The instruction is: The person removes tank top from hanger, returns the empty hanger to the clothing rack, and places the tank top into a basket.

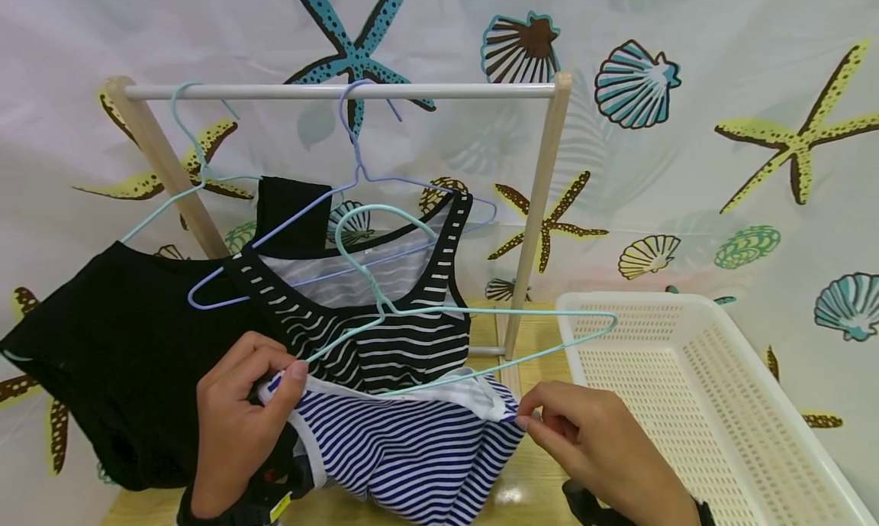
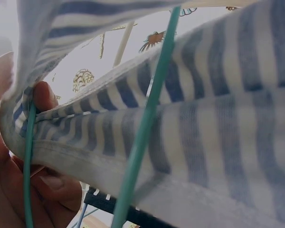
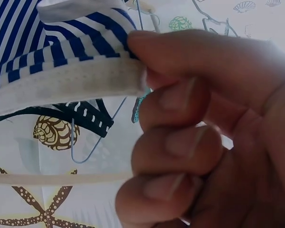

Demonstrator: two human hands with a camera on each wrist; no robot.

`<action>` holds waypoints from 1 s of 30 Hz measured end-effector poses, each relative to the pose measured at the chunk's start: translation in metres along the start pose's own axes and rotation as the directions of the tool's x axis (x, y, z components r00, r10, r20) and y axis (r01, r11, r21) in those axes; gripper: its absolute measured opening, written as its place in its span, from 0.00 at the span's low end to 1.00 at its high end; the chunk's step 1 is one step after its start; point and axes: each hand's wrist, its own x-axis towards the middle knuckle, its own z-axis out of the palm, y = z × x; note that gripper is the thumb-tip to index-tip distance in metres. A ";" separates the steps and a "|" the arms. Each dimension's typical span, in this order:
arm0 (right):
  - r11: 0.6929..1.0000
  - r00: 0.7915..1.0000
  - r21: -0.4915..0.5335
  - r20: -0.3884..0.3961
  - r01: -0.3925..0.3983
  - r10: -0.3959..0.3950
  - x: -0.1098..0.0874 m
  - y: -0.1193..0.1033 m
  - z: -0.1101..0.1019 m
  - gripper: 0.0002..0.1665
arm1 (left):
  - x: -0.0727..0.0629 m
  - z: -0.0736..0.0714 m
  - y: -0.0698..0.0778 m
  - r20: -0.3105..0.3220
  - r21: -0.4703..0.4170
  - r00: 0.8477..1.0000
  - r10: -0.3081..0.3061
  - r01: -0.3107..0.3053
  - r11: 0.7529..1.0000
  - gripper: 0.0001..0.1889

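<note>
Evidently from left to right: a matte black garment [image 1: 137, 358] droops in soft folds from a slim teal hanger [image 1: 204, 176] on the rack's smooth white bar [image 1: 446, 91]. In front of it, the left hand [image 1: 247, 411] pinches 1 shoulder of a blue-and-white striped top [image 1: 412, 442], thin knit edged with white binding; whether the fingers also grip the wire is unclear. This top hangs between the 2 hands, before the rack. The wire of a mint hanger [image 1: 508, 311] enters its neckline, while the hanger's right end juts past the fabric, overlapping the basket's rim. Behind, partly covered by hook and top, a black-and-white striped tank top [image 1: 419, 335] hangs on a lilac hanger [image 1: 359, 163]. The right hand [image 1: 590, 427] pinches the other shoulder between thumb and forefinger, its remaining 3 fingers curled. Farther right lies a perforated, cream plastic basket [image 1: 639, 358] on the wood-grained table [image 1: 542, 480], against a starfish-and-shell-printed curtain [image 1: 742, 14].
</note>
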 end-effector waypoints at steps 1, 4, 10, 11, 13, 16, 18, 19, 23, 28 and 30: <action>1.000 1.000 0.001 -0.001 0.000 0.000 0.000 0.000 0.001 0.14 | 0.000 0.000 0.000 -0.003 -0.003 1.000 0.006 -0.006 1.000 0.09; 1.000 1.000 -0.005 0.017 -0.001 0.001 0.001 -0.002 0.003 0.14 | 0.000 0.001 0.001 -0.007 -0.008 1.000 0.014 -0.014 1.000 0.10; 0.996 0.995 -0.084 0.097 -0.022 0.030 0.003 -0.007 0.013 0.13 | 0.000 0.001 0.003 0.008 0.006 0.999 -0.034 0.034 0.999 0.10; 0.995 0.993 -0.093 0.113 -0.030 0.040 0.003 -0.009 0.015 0.13 | 0.000 0.001 0.003 0.007 0.004 1.000 -0.027 0.027 1.000 0.10; 0.995 0.988 -0.098 0.148 -0.036 0.050 0.005 -0.011 0.020 0.13 | 0.000 0.001 0.003 0.008 0.005 1.000 -0.029 0.029 1.000 0.10; 0.996 0.974 -0.081 0.221 -0.042 0.059 0.007 -0.014 0.027 0.10 | 0.000 0.001 0.002 0.005 0.005 1.000 -0.017 0.017 1.000 0.10; 0.996 0.959 -0.068 0.273 -0.053 0.070 0.008 -0.016 0.030 0.08 | -0.001 0.002 0.002 0.003 0.001 1.000 -0.008 0.008 1.000 0.10; 0.996 0.954 -0.064 0.292 -0.054 0.071 0.008 -0.017 0.031 0.08 | -0.001 0.002 0.002 0.002 -0.001 1.000 -0.002 0.002 1.000 0.10; 0.995 0.941 -0.066 0.326 -0.068 0.086 0.009 -0.018 0.034 0.08 | -0.001 0.002 0.001 0.000 -0.008 1.000 0.014 -0.014 1.000 0.10; 0.993 0.947 -0.068 0.302 -0.095 0.111 0.008 -0.018 0.032 0.06 | 0.000 0.002 0.002 0.006 -0.013 1.000 0.008 -0.008 1.000 0.10; 0.992 0.950 -0.071 0.287 -0.107 0.123 0.008 -0.018 0.031 0.06 | 0.000 0.002 0.001 0.006 -0.021 1.000 0.017 -0.017 1.000 0.11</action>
